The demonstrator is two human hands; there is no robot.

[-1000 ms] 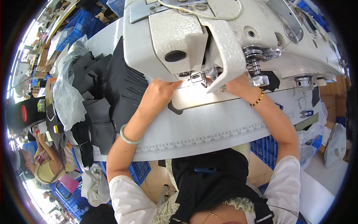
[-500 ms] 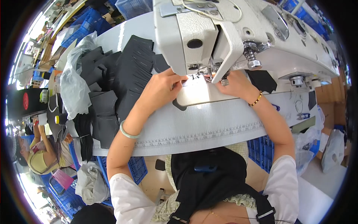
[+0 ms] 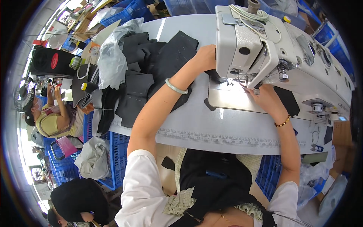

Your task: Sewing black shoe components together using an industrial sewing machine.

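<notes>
A white sewing machine (image 3: 242, 53) stands over a metal bed plate (image 3: 230, 99), its lamp lighting the needle area. My left hand (image 3: 206, 57) is bent round the far left side of the machine head, its fingers closed and the tips hidden. From under it a black fabric piece (image 3: 216, 77) runs toward the needle, seemingly in its grip. My right hand (image 3: 267, 99) lies just right of the needle. Its fingers are drawn together and point at the presser foot; anything between them is hidden.
Left of the machine lie black cut fabric pieces (image 3: 170, 53) and a clear plastic bag (image 3: 113, 53). A ruler strip (image 3: 211, 139) runs along the table's near edge. Thread snips (image 3: 317, 148) lie at the right. Blue crates (image 3: 119, 159) stand below; a seated person (image 3: 56, 117) is at far left.
My left hand has gone from beside the needle to the far left side of the machine head. My right hand stays near the needle. The whole view has shifted, with the machine now further right.
</notes>
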